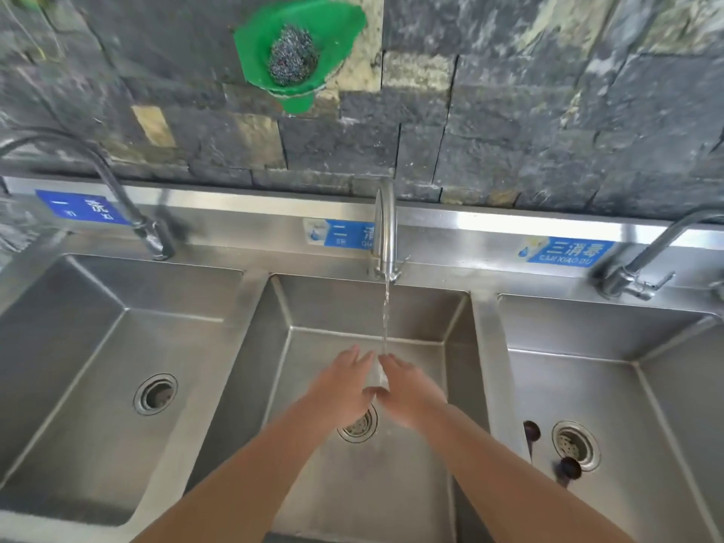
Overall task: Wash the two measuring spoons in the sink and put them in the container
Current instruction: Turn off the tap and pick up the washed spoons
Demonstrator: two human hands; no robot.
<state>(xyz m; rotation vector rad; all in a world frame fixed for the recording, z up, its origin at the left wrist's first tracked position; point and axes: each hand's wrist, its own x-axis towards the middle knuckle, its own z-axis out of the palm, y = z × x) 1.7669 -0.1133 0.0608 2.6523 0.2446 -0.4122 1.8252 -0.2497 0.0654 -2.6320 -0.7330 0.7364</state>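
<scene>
Both forearms reach forward over the middle sink [456,319]; the left hand [340,386] and right hand [409,393] meet palm to palm under the running water [385,319] from the tap [386,229], fingers straight and close together, pressed against a pale blurred item [378,376], possibly a spoon. Two dark round-headed spoons [569,468] lie in the right sink [666,405], beside its drain [575,444].
</scene>
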